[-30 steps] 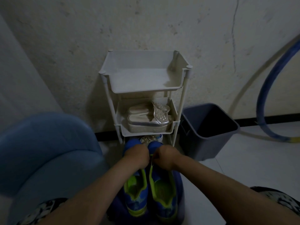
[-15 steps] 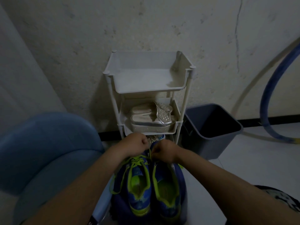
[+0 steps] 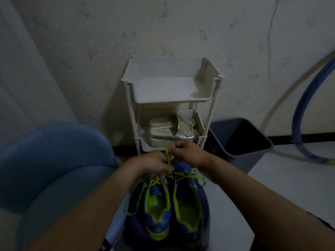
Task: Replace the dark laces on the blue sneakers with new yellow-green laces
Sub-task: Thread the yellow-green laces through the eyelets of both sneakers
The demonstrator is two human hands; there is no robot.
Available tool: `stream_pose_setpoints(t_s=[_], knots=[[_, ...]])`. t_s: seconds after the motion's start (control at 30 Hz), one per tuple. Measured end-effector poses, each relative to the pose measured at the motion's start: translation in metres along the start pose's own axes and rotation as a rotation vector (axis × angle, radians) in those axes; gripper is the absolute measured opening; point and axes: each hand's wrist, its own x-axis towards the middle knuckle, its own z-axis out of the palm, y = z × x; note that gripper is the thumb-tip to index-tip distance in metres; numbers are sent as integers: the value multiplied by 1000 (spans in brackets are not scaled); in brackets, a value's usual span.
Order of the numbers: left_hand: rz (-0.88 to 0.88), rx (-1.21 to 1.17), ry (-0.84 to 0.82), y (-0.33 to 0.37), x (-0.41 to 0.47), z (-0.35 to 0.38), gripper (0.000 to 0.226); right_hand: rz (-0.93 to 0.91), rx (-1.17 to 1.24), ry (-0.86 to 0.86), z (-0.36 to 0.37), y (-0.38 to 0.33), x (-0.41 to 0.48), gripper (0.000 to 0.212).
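Blue sneakers (image 3: 174, 205) side by side before white rack (image 3: 172, 98); yellow-green lace (image 3: 167, 154) drawn upright, higher than a half-second ago, pinched by right hand (image 3: 186, 153), gripped lower by left hand (image 3: 154, 165); probably tightening a front crossing.

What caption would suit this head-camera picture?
Left hand and right hand pinch a yellow-green lace over blue sneakers, facing a white rack.

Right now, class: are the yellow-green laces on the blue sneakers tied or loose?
Loose: the yellow-green laces hang in slack loops off the blue sneakers, no knot visible.
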Motion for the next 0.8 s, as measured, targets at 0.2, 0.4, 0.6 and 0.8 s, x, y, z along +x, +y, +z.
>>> stream_pose_setpoints(t_s=[0.2, 0.4, 0.6, 0.8], knots=[[94, -157, 318, 11, -1, -10, 24, 41, -91, 90, -6, 3, 2, 24], [285, -609, 643, 28, -16, -19, 24, 146, -246, -103, 0, 15, 5, 10], [106, -647, 391, 24, -10, -22, 24, 83, -162, -55, -2, 6, 3, 16], [-1, -71, -44, 11, -14, -5, 18, -83, 118, 104, -8, -19, 2, 21]])
